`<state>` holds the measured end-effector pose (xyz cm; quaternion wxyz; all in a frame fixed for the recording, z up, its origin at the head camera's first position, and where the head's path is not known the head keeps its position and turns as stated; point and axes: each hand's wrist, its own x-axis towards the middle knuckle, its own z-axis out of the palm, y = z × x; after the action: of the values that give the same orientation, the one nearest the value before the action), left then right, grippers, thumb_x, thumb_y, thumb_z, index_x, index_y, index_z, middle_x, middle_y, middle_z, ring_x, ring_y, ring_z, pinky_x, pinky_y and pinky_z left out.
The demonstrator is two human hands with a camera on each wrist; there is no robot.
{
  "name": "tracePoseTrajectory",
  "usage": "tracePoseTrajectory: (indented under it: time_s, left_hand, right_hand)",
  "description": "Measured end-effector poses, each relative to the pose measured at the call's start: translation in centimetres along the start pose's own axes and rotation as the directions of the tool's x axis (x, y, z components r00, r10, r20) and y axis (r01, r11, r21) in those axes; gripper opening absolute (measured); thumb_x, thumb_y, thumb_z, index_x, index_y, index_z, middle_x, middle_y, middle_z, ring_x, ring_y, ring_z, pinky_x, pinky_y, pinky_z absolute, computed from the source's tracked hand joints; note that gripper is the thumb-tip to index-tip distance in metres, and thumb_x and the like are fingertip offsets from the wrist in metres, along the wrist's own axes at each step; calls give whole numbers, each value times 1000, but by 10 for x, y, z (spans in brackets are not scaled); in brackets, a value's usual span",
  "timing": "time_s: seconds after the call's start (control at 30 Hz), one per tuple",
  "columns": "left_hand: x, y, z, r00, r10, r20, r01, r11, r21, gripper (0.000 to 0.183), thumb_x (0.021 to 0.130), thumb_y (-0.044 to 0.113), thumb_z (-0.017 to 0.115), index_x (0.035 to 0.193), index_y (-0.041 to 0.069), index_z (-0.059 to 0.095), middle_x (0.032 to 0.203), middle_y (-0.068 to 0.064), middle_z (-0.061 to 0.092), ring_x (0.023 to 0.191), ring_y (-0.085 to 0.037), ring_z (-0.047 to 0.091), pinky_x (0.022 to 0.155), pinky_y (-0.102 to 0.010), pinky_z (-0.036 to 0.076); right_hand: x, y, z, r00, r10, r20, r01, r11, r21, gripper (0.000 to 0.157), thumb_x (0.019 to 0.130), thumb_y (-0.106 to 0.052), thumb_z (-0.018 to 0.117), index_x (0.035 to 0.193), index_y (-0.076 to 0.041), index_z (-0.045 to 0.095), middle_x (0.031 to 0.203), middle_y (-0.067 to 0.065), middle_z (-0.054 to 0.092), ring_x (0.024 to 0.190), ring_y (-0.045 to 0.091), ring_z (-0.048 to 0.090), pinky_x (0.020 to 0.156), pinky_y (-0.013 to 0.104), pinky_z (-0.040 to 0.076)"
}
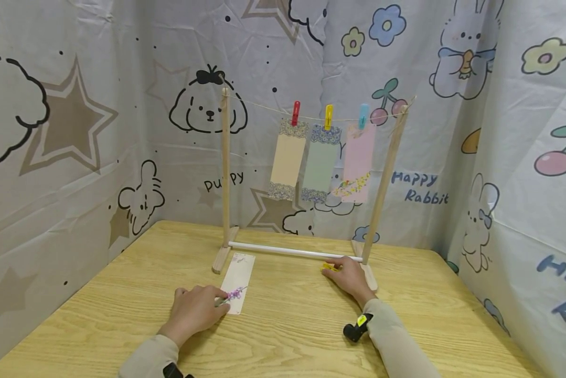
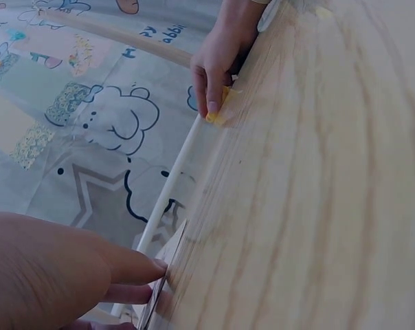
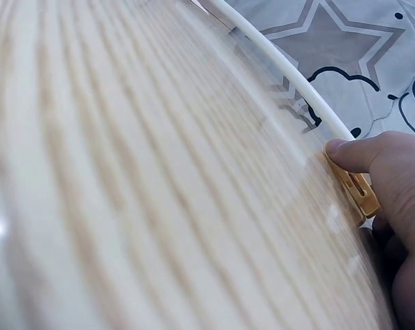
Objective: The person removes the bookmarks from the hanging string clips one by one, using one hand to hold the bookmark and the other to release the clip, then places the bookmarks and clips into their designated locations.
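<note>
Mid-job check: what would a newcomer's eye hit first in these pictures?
Likely the row of three rectangular cards, cream, green and pink, hanging from red, yellow and blue clips between pale wooden posts. Below, the left hand touches a white rectangular card with purple flowers, while the right hand holds a yellow plastic clip beside the white rod.

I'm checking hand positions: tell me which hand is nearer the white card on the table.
Left. The left hand touches the white card at its lower left edge; the right hand is to the card's right, holding a yellow clip.
</note>
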<state>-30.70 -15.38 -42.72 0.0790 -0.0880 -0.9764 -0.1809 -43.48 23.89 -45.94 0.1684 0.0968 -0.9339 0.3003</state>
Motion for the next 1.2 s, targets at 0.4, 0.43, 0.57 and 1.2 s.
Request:
tracePoseTrajectory:
  time_s: [0.4, 0.43, 0.57, 1.2]
  left_hand:
    - [2, -3, -1, 999, 27, -39, -28, 1000, -15, 27, 88, 33, 80, 111, 19, 81, 106, -4, 76, 92, -27, 68, 79, -54, 37]
    - [3, -3, -1, 998, 33, -50, -34, 999, -16, 27, 88, 33, 80, 112, 19, 81, 102, -2, 76, 89, -25, 67, 78, -53, 37]
    - [4, -3, 1, 994, 57, -93, -61, 998, -34, 29, 89, 33, 79, 115, 20, 81, 70, 4, 64, 70, -15, 55, 74, -49, 39]
    - [4, -3, 6, 977, 116, -179, -132, 988, -83, 30, 90, 31, 81, 117, 18, 80, 68, 10, 46, 66, -9, 43, 72, -43, 31]
  right_hand:
    - [-1, -1, -1, 998, 51, -35, -45, 988, 145, 41, 90, -26, 82, 125, -7, 75, 104, 10, 66, 103, 30, 60, 92, 50, 47]
    - [-1, -1, -2, 997, 61, -38, -53, 984, 169, 41, 91, -26, 82, 126, -6, 74, 105, 11, 66, 105, 31, 60, 93, 51, 47]
    - [-1, -1, -4, 994, 101, -44, -87, 965, 249, 44, 92, -25, 81, 129, -4, 72, 111, 14, 66, 111, 33, 59, 97, 51, 45]
    - [-1, -3, -4, 990, 135, -36, -119, 950, 289, 43, 93, -24, 80, 130, -4, 71, 114, 15, 64, 108, 33, 56, 93, 48, 43]
